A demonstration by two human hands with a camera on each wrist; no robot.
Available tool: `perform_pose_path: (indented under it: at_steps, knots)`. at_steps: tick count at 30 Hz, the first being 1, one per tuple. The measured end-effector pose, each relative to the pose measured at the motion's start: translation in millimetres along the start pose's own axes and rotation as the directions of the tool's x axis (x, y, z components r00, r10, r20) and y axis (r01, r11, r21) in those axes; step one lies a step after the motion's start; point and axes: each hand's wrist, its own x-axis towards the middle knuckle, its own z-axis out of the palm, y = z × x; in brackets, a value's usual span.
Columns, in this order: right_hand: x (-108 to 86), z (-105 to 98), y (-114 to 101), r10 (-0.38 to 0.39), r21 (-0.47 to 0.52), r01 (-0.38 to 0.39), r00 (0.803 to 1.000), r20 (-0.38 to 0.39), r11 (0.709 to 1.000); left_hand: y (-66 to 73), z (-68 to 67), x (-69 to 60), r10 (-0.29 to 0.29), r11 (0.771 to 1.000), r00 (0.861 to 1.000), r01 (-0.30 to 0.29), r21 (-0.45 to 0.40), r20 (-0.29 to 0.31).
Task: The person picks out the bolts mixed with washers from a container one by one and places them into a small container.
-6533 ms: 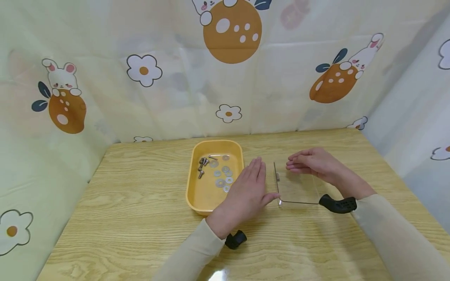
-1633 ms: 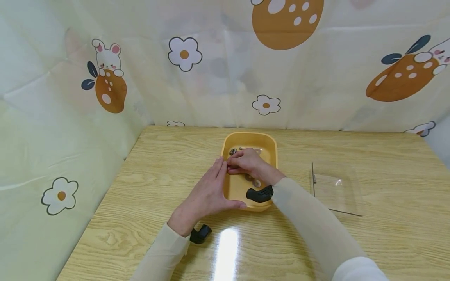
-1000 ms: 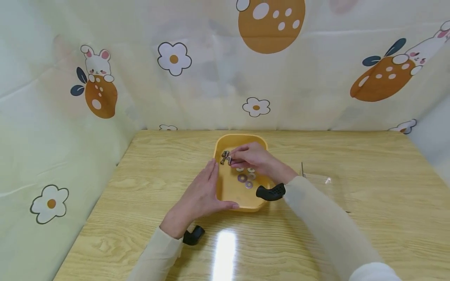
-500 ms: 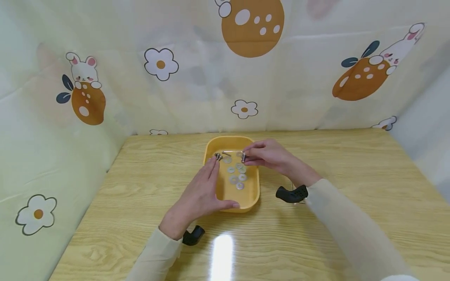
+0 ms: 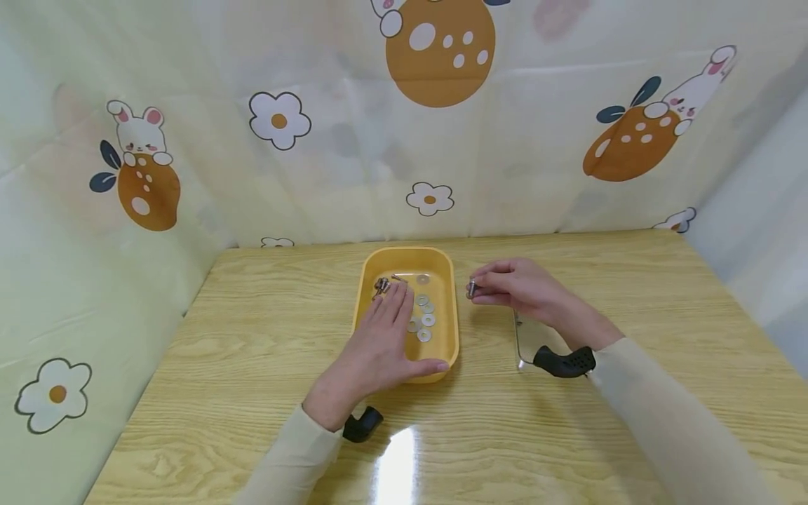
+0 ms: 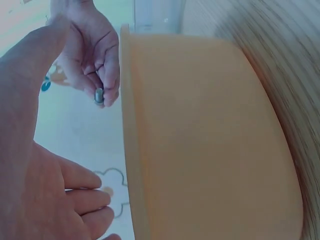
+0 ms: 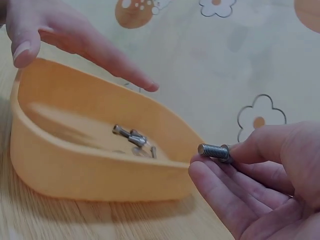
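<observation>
My right hand (image 5: 527,289) pinches a metal bolt (image 7: 215,151) between thumb and fingers, just right of the yellow tray (image 5: 455,337). In the right wrist view the bolt's threaded end points away from the fingertips. My left hand (image 5: 372,351) is held over the tray's left and front part, fingers straight and thumb spread, hiding some of its contents. Several more bolts (image 7: 132,136) lie heaped in the tray, towards its far left. Flat round washers (image 5: 428,320) are scattered over the tray floor. A thin pin-like screw (image 5: 399,278) lies near the back.
A clear plastic piece with dark edges (image 5: 516,340) stands on the wooden table (image 5: 252,393) right of the tray, partly hidden behind my right wrist. A patterned curtain (image 5: 341,175) rises behind the table. Each wrist carries a black camera mount (image 5: 564,362).
My right hand went into the tray, took a bolt and has carried it out past the right rim. My left hand has shifted from the left rim to over the tray.
</observation>
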Motion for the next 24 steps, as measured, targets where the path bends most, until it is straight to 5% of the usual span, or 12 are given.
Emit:
perform_pose_path:
  at_steps: [12,24]
  knots:
    - [-33.1,-35,6,-0.001,-0.035,0.000,0.999,-0.032,0.999,24.7,3.4,13.9,0.051,0.998,0.998,-0.052,0.024,0.027]
    - [-62.9,-67,4,-0.023,0.069,0.027,0.998,-0.060,0.997,53.5,12.0,27.5,0.121,0.993,0.992,-0.121,0.000,0.044]
